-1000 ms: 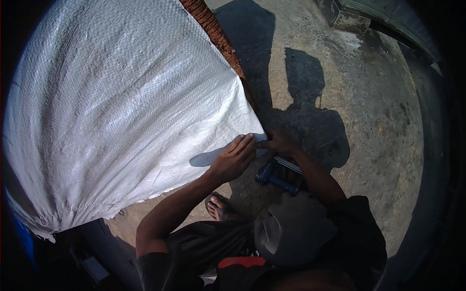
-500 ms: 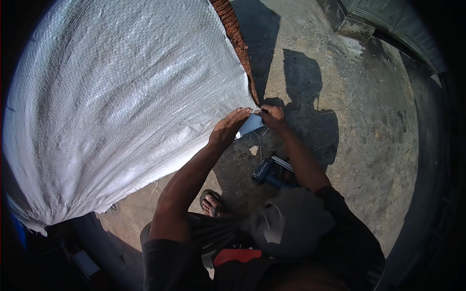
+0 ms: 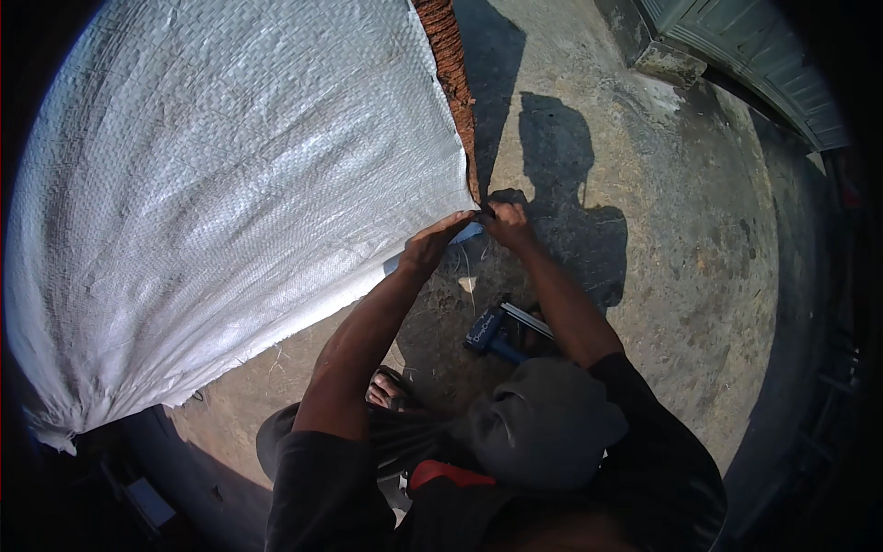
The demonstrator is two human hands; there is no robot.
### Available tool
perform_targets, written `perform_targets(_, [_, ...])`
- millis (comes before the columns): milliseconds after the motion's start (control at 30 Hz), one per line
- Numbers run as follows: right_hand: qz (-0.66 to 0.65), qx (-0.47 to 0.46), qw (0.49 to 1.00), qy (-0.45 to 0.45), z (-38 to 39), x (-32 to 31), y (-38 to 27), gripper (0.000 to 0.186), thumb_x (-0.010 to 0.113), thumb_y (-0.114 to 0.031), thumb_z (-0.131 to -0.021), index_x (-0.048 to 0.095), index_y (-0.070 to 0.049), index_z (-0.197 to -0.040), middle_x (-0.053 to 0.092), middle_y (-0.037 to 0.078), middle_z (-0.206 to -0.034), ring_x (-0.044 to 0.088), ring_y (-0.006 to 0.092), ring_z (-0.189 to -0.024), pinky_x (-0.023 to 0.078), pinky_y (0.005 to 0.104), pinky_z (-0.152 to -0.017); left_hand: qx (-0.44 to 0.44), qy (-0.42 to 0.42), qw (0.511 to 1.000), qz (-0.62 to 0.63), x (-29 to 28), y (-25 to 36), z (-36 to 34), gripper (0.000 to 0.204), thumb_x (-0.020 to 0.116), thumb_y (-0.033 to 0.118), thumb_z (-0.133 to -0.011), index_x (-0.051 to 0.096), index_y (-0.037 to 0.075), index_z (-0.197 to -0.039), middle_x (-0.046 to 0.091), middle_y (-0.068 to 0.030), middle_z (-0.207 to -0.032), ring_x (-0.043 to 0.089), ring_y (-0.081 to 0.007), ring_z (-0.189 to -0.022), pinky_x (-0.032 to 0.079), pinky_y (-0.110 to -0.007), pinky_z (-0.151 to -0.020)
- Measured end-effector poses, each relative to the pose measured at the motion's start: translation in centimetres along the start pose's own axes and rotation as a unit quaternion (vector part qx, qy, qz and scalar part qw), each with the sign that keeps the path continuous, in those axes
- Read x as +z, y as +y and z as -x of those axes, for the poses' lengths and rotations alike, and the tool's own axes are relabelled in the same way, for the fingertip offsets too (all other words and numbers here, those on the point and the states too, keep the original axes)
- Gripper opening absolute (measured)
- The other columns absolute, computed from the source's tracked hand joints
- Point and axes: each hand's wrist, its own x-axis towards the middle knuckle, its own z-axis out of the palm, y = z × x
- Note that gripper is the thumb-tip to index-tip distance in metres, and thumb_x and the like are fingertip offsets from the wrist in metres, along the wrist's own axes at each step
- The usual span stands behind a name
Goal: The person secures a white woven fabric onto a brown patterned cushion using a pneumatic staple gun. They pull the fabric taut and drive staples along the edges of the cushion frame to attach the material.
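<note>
A rough grey concrete floor (image 3: 699, 267) is spread beneath everything, partly sunlit and partly shaded. Much of the left side is taken up by a large white woven-plastic sheet (image 3: 239, 202), whose surface is pulled into long creases that gather at the lower left; some tension seems to be carried across it. Along its upper right edge a ridged reddish-brown fibrous strip (image 3: 447, 74) is left uncovered, tapering toward the corner where both hands are placed.

A dark blue tool with a silver rail (image 3: 483, 329) is laid on the floor below the right forearm, near the hands but touched by neither, probably so that both can be kept free while it is within easy reach.

At the sheet's right-hand corner, the left hand (image 3: 430, 247) is laid along the lower edge with its fingers straight and together, apparently so that the material is kept flat; whether anything is pinched by its thumb cannot be told. By the right hand (image 3: 510, 227) a closed grip is formed: its fingers are curled in and the corner appears to be pinched, presumably so that it is held against the strip's tip. Beneath the fingers a small light-blue patch of material (image 3: 469, 232) is exposed, and below it a thin pale strand (image 3: 472, 290) is seen hanging.
</note>
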Motion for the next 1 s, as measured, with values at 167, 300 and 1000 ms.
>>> perform_targets(167, [-0.033, 0.006, 0.998, -0.06, 0.1, -6.6, -3.6, 0.029, 0.072, -0.029, -0.09, 0.067, -0.001, -0.095, 0.068, 0.023, -0.085, 0.067, 0.0427, -0.083, 0.051, 0.0499, -0.072, -0.041, -0.008, 0.996, -0.084, 3.1, 2.9, -0.8, 0.068, 0.033, 0.021, -0.101, 0.01, 0.002, -0.162, 0.01, -0.0054, -0.171, 0.008, -0.0173, -0.157, 0.002, -0.034, -0.13])
perform_targets(300, [0.038, 0.05, 0.933, -0.354, 9.6, -12.7, -7.4, 0.045, 0.074, -0.04, -0.086, 0.065, -0.003, -0.11, 0.071, 0.02, -0.093, 0.069, 0.0427, -0.088, 0.054, 0.0474, -0.078, 0.063, -0.075, 0.995, 0.005, 1.8, 2.6, -1.3, 0.069, 0.032, 0.025, -0.101, 0.01, 0.001, -0.162, 0.009, -0.007, -0.172, 0.006, -0.0191, -0.158, -0.003, -0.036, -0.129])
perform_targets(1000, [0.304, -0.26, 0.883, -0.244, 5.3, -18.7, -3.6, 0.055, 0.064, -0.015, -0.084, 0.051, 0.002, -0.134, 0.072, 0.02, -0.085, 0.072, 0.0373, -0.069, 0.059, 0.049, -0.061, 0.036, -0.048, 0.996, 0.067, -0.6, 2.2, -0.8, 0.064, 0.031, 0.02, -0.103, 0.014, 0.001, -0.161, 0.013, -0.0045, -0.171, 0.011, -0.0151, -0.157, 0.002, -0.032, -0.129])
